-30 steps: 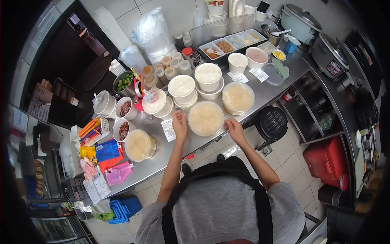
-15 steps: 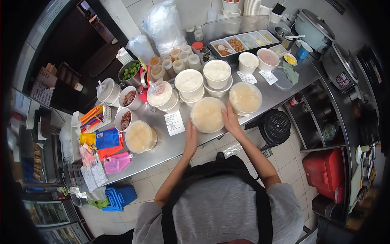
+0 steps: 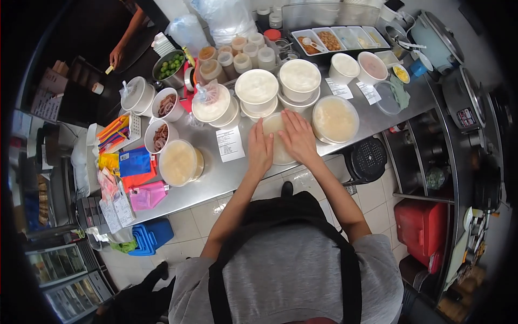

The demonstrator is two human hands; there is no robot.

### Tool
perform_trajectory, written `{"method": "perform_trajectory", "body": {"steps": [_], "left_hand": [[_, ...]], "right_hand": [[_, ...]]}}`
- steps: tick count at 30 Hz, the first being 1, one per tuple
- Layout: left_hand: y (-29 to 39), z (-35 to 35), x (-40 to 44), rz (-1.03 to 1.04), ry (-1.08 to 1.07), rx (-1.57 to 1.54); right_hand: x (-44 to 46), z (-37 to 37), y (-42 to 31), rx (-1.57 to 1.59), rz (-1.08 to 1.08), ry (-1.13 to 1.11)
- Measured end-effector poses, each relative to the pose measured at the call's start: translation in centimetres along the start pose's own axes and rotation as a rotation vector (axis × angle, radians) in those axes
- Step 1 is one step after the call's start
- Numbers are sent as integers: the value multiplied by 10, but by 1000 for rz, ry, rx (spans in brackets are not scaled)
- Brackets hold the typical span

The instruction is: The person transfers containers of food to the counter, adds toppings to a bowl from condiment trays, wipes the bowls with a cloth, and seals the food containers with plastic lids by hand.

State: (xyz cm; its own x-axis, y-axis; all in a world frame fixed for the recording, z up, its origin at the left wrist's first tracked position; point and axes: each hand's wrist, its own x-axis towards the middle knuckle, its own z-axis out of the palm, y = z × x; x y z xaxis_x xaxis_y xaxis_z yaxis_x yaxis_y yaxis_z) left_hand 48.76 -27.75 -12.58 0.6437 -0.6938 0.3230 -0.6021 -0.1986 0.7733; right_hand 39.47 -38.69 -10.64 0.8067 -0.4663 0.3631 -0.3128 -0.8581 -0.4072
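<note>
Both my hands lie on the lid of a round tub (image 3: 277, 147) with pale contents, at the counter's front edge. My left hand (image 3: 260, 150) rests flat on its left part, fingers stretched out. On the right part lies my right hand (image 3: 298, 138), its fingers extended too; together they cover much of the lid. A similar lidded tub (image 3: 335, 119) stands just to the right, and another tub (image 3: 179, 162) farther left. Behind my hands are stacked white lidded bowls (image 3: 257, 86). A printed receipt (image 3: 230, 144) lies left of my left hand.
Several squeeze bottles (image 3: 237, 62) and a pot of limes (image 3: 169, 67) stand at the back. A topping tray (image 3: 340, 40) is at back right. Below the counter are a black stool (image 3: 368, 159) and a blue basket (image 3: 151, 237). Another person's arm (image 3: 130, 40) shows at upper left.
My hands have moved from the sides of the middle tub onto its lid. The view has shifted slightly, and another person's arm now shows at upper left.
</note>
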Motion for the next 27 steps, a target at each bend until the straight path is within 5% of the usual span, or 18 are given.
{"method": "perform_trajectory", "body": {"steps": [5,8,11,17,23,27], "left_hand": [[-10,2,-3,-75,56,-243],[-16,2,-17,-326,-63,-621],[-22,-5,-43,-597,-190,-991],[15,-14,-49,-720,-296,-861],[-31,-88,-49,-530,-732,-513],[-47,-189,-6,-530,-498,-526]], "right_hand": [[-2,2,13,511,129,175],[-19,22,14,973,457,418],[-37,30,8,1189,660,298],[-8,32,47,660,643,-31],[-11,24,27,483,351,264],[-6,-28,-48,95,69,433]]}}
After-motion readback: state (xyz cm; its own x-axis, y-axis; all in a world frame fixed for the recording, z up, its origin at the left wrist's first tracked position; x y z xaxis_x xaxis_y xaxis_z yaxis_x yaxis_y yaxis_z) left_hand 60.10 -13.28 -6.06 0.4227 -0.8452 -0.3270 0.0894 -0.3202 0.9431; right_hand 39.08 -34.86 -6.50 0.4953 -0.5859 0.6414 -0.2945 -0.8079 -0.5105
